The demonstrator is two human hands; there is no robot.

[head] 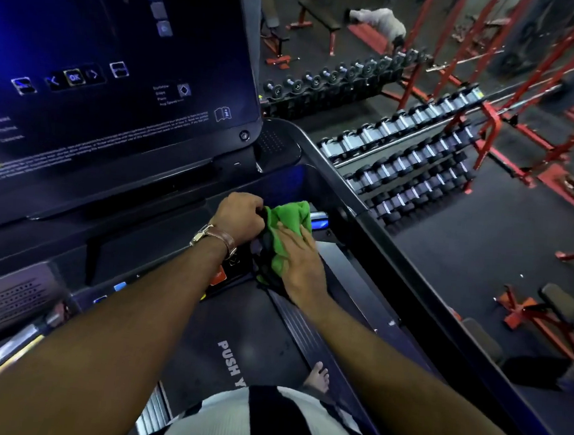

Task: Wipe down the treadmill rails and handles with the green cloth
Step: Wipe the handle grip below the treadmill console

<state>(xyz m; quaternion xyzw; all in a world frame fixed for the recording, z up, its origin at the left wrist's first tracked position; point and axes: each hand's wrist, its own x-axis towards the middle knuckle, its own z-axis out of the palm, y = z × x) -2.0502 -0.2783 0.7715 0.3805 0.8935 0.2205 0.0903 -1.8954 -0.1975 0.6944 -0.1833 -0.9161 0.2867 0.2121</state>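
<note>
A green cloth (289,229) is bunched over a dark handle just below the treadmill console (111,76). My left hand (241,215), with a watch on its wrist, curls its fingers round the cloth's left edge. My right hand (301,263) lies over the cloth with straight fingers, pressing it onto the handle. The handle is mostly hidden beneath the cloth and both hands. The treadmill's right rail (380,238) runs diagonally past the hands towards the lower right. The belt (235,333) with white lettering lies below.
An orange stop button (218,275) sits on the console just under my left forearm. Beyond the right rail stand racks of dumbbells (406,171), red frames (491,130) and benches. A person (380,20) crouches on the floor far back. My bare foot (318,377) rests on the side strip.
</note>
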